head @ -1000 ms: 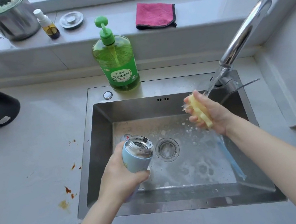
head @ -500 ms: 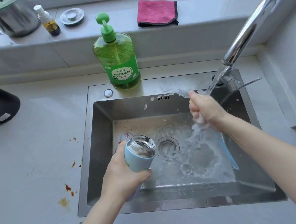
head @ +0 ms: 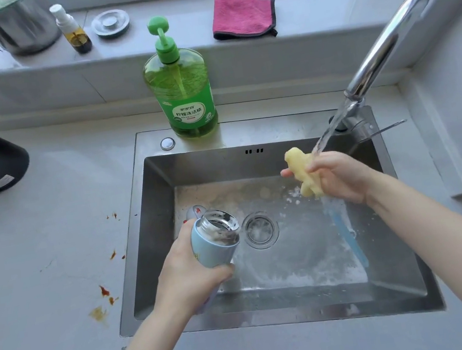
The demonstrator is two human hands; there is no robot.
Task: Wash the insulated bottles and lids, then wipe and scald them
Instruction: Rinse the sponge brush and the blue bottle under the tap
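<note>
The steel sink (head: 275, 319) hems in both hands. Its left wall stands close beside the left hand (head: 189, 274), and its back-right corner is close behind the right hand (head: 339, 176). The faucet (head: 384, 47) arches over that corner. The middle of the basin, around the drain (head: 260, 230), lies open between the hands. A blue strip (head: 348, 238) lies on the basin floor toward the sink's right wall, and a green dish-soap pump bottle (head: 181, 92) stands on its back rim.

The left hand holds the insulated bottle (head: 214, 244) over the sink's left half. Fingers and thumb are curled round the bottle's lower body, and its open mouth tilts up toward the drain. The bottle is pale blue with a bare steel neck, has no lid on, and shows flecks of foam at the mouth.

The right hand squeezes a yellow sponge (head: 303, 177) in curled fingers under the water stream (head: 327, 135). Both ends of the sponge stick out of the grip.
</note>
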